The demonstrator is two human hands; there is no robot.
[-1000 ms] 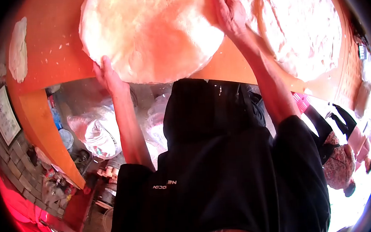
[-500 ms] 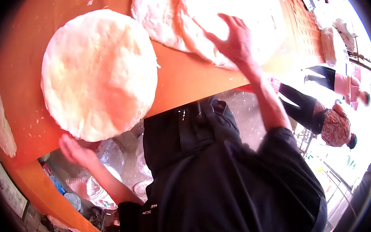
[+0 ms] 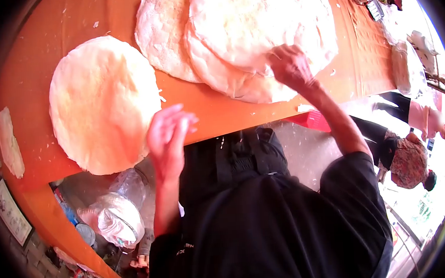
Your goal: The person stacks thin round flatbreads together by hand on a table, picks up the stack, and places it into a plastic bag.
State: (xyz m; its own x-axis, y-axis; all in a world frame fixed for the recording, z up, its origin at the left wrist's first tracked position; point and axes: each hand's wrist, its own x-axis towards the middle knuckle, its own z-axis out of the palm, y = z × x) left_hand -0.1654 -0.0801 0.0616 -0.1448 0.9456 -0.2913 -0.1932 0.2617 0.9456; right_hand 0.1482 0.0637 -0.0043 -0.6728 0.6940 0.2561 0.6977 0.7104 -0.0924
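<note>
- Presently the left hand (image 3: pixel 169 136), blurred, is released, its fingers loosely bent above the desk's near edge, beside a single pale, flat, dough-like round (image 3: pixel 100 105); whether it brushes that round, I cannot tell.
- The right hand (image 3: pixel 290 66) has fingers curled at the near rim of a broad, pale upper round (image 3: pixel 256 22); blur and glare hide whether it truly pinches.
- That upper round lies over a pale lower round (image 3: pixel 229 81), which overlaps a third pale round (image 3: pixel 163 38) on its left, all on the orange-topped desk (image 3: pixel 206 117).
- The step in hand looks like taking hold of or adjusting the topmost sheet; shifting it would call for a gentle grip and probably the left hand's support, as it seems soft.
- Overlapping edges could cling and hinder this; a thin, pale, dough-like strip (image 3: pixel 10 144) lies well apart, out of the way.
- Farther off are a white plastic bag (image 3: pixel 116 219) on the floor and a person in a patterned top (image 3: pixel 409 162).
</note>
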